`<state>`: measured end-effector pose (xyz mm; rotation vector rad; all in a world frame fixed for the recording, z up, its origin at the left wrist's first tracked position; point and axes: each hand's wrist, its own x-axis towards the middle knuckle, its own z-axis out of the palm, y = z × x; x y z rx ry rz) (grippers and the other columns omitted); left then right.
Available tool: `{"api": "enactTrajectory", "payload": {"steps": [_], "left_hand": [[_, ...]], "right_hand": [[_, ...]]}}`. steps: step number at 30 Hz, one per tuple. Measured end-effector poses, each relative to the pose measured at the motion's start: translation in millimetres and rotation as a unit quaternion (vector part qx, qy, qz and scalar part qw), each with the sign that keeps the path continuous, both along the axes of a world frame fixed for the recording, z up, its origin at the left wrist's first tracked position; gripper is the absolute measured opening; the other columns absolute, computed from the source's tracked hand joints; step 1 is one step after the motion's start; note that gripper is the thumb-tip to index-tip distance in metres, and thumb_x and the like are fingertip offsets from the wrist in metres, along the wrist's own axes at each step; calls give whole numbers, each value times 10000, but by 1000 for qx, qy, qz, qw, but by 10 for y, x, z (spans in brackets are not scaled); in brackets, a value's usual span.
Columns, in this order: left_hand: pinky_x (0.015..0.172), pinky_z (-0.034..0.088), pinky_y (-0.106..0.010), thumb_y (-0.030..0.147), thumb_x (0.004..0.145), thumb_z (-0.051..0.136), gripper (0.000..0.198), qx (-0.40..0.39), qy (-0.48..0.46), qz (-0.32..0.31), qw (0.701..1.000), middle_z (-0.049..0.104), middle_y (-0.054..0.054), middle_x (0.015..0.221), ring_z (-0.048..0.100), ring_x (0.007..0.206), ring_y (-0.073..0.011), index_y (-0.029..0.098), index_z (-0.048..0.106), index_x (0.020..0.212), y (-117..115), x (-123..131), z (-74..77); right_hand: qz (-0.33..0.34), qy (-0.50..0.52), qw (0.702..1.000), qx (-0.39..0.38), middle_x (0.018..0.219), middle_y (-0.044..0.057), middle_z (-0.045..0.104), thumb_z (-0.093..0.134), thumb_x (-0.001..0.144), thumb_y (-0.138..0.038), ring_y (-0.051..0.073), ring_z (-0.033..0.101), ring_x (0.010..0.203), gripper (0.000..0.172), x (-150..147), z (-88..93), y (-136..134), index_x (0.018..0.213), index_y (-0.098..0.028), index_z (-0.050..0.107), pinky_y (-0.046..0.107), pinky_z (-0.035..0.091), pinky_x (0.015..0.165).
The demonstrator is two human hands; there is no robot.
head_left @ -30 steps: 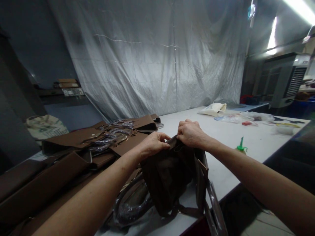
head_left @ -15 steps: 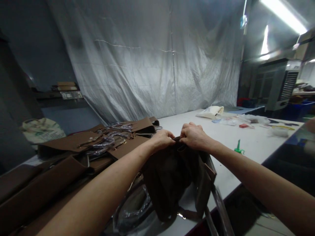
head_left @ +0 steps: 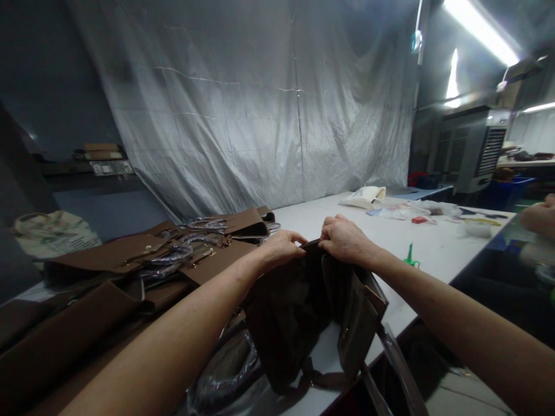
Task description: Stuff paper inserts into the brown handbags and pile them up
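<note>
On white table (head_left: pixel 433 257), left hand (head_left: pixel 284 247), right hand (head_left: pixel 344 240), each grip pinching rim of brown bag (head_left: pixel 290 312)

Site: I read this as a bag-making workshop | long white worktable (head_left: pixel 437 251) | stacked brown bags (head_left: pixel 130 257) with plastic-wrapped handles | dark brown bag (head_left: pixel 290 315) open at the near edge | silver tarp (head_left: pixel 260 115) hung as back wall | tube light (head_left: pixel 479 29) overhead | big air cooler (head_left: pixel 472 151) far right | green-tipped bottle (head_left: pixel 410 258) on the table

Dark brown bag (head_left: pixel 295 312) stands upright at the table's near edge.
</note>
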<state>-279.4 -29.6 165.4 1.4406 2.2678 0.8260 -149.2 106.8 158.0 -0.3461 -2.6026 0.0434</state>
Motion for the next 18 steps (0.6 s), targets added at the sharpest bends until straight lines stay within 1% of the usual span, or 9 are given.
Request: {"api": "enactTrajectory", "payload": {"steps": [5,12,18], "left_hand": [[471,295,-218,258,629,604,398,-6,-6,6,1000,602,-21,663,488,512,-115,197,682,1014,12,5,-1],[455,261,-217,225,622,574,386,-19,17,13,1000,576,-8,639,461,504,-103,221,686,991,17,29,34],[469,289,-213,241,642,585,413,-22,21,18,999,595,-11,680,488,539,-110,215,669,1046,8,54,41]], "right_hand": [[-19,-7,1000,-4,889,53,616,544,725,-232,218,462,894,149,-14,17,-16,684,-195,682,324,341,724],[-16,-14,1000,-2,901,41,613,553,725,-256,219,463,906,145,9,6,-19,706,-208,689,327,335,697],[-26,-12,1000,13,905,56,621,532,734,-232,231,463,907,167,-46,12,-24,712,-196,693,344,336,714]]}}
